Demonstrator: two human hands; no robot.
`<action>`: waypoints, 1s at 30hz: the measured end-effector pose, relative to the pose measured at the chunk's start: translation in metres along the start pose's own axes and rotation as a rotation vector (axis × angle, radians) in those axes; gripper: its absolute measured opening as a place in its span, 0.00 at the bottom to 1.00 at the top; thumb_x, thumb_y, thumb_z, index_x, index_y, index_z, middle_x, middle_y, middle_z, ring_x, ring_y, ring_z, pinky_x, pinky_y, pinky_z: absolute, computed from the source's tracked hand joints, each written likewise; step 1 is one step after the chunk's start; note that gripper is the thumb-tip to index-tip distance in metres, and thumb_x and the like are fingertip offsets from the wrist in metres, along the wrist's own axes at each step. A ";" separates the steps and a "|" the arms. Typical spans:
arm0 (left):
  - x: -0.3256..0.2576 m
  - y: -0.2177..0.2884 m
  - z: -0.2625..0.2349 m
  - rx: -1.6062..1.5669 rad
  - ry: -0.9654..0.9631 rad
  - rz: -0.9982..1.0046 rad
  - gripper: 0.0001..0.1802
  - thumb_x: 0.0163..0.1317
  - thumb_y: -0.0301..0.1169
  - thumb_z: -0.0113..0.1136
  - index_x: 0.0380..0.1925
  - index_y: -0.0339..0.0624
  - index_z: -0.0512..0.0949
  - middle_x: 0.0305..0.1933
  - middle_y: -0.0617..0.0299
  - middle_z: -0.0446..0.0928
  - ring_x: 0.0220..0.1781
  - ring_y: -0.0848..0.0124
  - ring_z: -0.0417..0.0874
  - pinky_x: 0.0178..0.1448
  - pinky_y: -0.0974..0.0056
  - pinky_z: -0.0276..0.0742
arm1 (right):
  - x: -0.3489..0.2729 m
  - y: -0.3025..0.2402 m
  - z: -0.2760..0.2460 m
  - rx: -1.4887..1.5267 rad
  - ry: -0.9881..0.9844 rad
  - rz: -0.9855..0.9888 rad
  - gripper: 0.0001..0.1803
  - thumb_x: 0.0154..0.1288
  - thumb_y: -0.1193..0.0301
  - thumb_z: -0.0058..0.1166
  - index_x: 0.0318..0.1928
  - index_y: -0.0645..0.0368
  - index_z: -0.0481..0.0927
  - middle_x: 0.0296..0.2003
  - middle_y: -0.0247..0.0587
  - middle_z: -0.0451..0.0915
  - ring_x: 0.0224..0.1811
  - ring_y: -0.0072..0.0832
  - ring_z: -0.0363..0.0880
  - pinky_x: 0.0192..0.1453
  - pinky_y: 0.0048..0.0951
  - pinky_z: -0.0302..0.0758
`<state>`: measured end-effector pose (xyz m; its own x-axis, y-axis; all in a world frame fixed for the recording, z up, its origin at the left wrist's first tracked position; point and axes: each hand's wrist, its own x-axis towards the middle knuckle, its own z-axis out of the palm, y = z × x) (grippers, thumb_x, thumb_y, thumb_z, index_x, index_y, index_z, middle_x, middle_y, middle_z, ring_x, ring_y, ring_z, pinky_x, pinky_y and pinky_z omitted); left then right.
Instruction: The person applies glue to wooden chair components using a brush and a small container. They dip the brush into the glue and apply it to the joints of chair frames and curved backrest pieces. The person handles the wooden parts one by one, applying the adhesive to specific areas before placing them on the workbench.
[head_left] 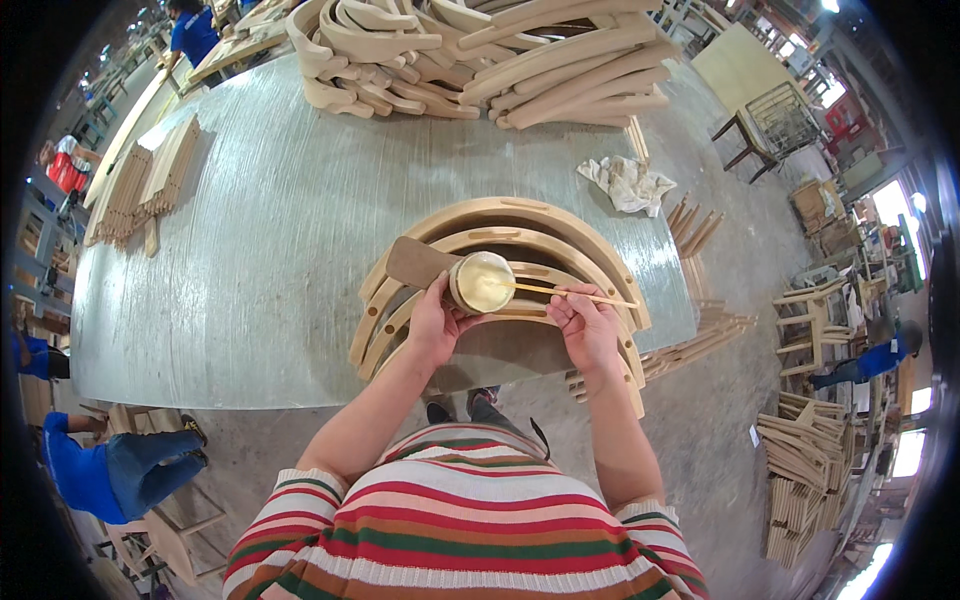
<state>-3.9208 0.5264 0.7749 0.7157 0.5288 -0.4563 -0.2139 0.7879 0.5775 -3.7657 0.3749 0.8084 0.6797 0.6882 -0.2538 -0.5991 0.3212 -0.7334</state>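
My left hand [436, 322] is closed around a small round pot [484, 283] of pale yellow, creamy stuff, probably glue by its look. Between the thumb and fingers of my right hand [588, 325] is a thin wooden stick [575, 293]; its tip reaches into the pot. Several curved wooden pieces [502, 236] lie nested in arcs on the table under both hands, with slots and round holes cut in their faces. A flat brown paddle-shaped piece [418, 262] sticks out to the left of the pot; whether it joins the pot is hidden.
The grey-topped table [270, 220] holds a heap of curved wooden parts [480, 60] at its far side. Bundled wooden strips [145, 185] lie far left, and a crumpled white cloth [628, 185] at right. Wood stacks [810, 470] stand on the floor. Co-workers in blue [110, 470] are nearby.
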 end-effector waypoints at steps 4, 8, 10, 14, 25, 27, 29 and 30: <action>0.012 0.000 0.010 0.004 -0.036 0.000 0.22 0.70 0.44 0.32 0.55 0.42 0.65 0.53 0.57 0.73 0.49 0.63 0.79 0.51 0.54 0.78 | 0.013 0.011 -0.013 0.014 0.054 0.047 0.07 0.63 0.69 0.54 0.29 0.56 0.73 0.24 0.36 0.77 0.24 0.23 0.77 0.30 0.27 0.78; 0.025 -0.003 0.016 -0.025 0.041 -0.001 0.19 0.69 0.43 0.37 0.52 0.44 0.67 0.46 0.59 0.76 0.43 0.66 0.81 0.47 0.56 0.81 | 0.019 0.012 -0.008 -0.028 0.186 0.066 0.11 0.65 0.65 0.52 0.26 0.55 0.73 0.21 0.34 0.75 0.22 0.21 0.74 0.28 0.25 0.76; 0.031 0.000 0.013 -0.024 0.027 -0.003 0.19 0.69 0.43 0.38 0.52 0.44 0.67 0.47 0.59 0.76 0.43 0.65 0.81 0.47 0.55 0.80 | 0.021 0.008 -0.009 -0.030 0.226 0.058 0.11 0.65 0.65 0.52 0.26 0.55 0.73 0.21 0.33 0.75 0.22 0.20 0.74 0.27 0.25 0.76; 0.034 0.010 -0.004 -0.078 0.073 0.024 0.20 0.68 0.43 0.40 0.52 0.43 0.67 0.48 0.57 0.75 0.43 0.62 0.80 0.49 0.52 0.79 | 0.030 0.000 -0.016 -0.063 0.125 -0.087 0.09 0.63 0.67 0.54 0.29 0.56 0.73 0.22 0.36 0.77 0.22 0.22 0.76 0.27 0.25 0.78; 0.014 0.030 -0.027 -0.105 0.147 0.102 0.20 0.68 0.44 0.39 0.51 0.42 0.67 0.46 0.55 0.74 0.43 0.62 0.80 0.51 0.52 0.78 | 0.053 0.020 -0.025 -0.481 0.103 -0.216 0.08 0.63 0.71 0.54 0.31 0.62 0.72 0.25 0.39 0.78 0.25 0.24 0.79 0.31 0.25 0.79; 0.011 0.031 -0.025 -0.100 0.158 0.093 0.20 0.69 0.44 0.39 0.51 0.42 0.67 0.46 0.55 0.74 0.43 0.62 0.79 0.51 0.52 0.78 | 0.052 0.021 -0.028 -0.585 0.074 -0.263 0.08 0.63 0.71 0.53 0.31 0.63 0.72 0.24 0.39 0.78 0.26 0.24 0.79 0.32 0.24 0.78; 0.008 0.033 -0.029 -0.115 0.171 0.098 0.20 0.69 0.44 0.39 0.51 0.42 0.67 0.47 0.55 0.74 0.44 0.62 0.79 0.52 0.52 0.77 | 0.047 0.015 -0.022 -0.705 0.039 -0.300 0.08 0.63 0.71 0.53 0.31 0.63 0.72 0.24 0.40 0.77 0.26 0.23 0.79 0.32 0.23 0.77; 0.006 0.034 -0.031 -0.122 0.176 0.099 0.20 0.69 0.44 0.38 0.51 0.43 0.67 0.48 0.55 0.74 0.45 0.62 0.79 0.52 0.52 0.77 | 0.044 0.008 -0.022 -0.821 0.016 -0.355 0.08 0.63 0.71 0.53 0.31 0.63 0.72 0.24 0.40 0.77 0.25 0.23 0.78 0.32 0.23 0.75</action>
<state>-3.9440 0.5662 0.7705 0.5620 0.6441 -0.5188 -0.3642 0.7559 0.5440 -3.7318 0.3937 0.7774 0.7766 0.6261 0.0699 0.1356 -0.0578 -0.9891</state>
